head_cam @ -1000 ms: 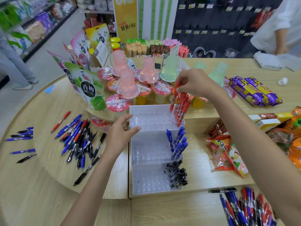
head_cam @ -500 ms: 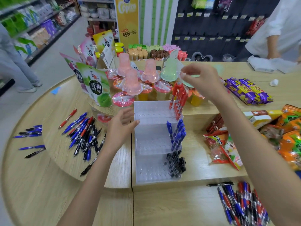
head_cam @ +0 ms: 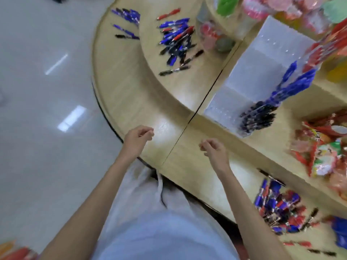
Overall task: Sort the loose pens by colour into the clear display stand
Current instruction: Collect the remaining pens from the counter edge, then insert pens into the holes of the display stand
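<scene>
The whole view is tilted and smeared by motion blur, so no writing or label can be read. A pale wooden desk (head_cam: 129, 76) with a curved dark-edged rim fills the middle of the frame, with a raised curved tier above it. On that tier in the upper middle lies a loose heap of blue, red and black pens (head_cam: 176, 40); a smaller group of pens (head_cam: 125, 21) lies on the lower surface at upper left. At lower right a second heap of pens (head_cam: 279, 209) sits on the desk. The clear display stand (head_cam: 249, 81), a stepped plastic piece with rows of small sockets, stands at upper right; black pens (head_cam: 257, 117) fill its lowest step, blue pens (head_cam: 293, 85) the middle, red ones the top, near the frame edge. Bright crinkled snack packets (head_cam: 323, 154) lie at right. Grey glossy floor (head_cam: 47, 91) covers the left. Both hands hover low in the centre over bare wood, well apart from the pens: the left hand (head_cam: 138, 137) and right hand (head_cam: 214, 149) are loosely curled, apparently holding nothing.
</scene>
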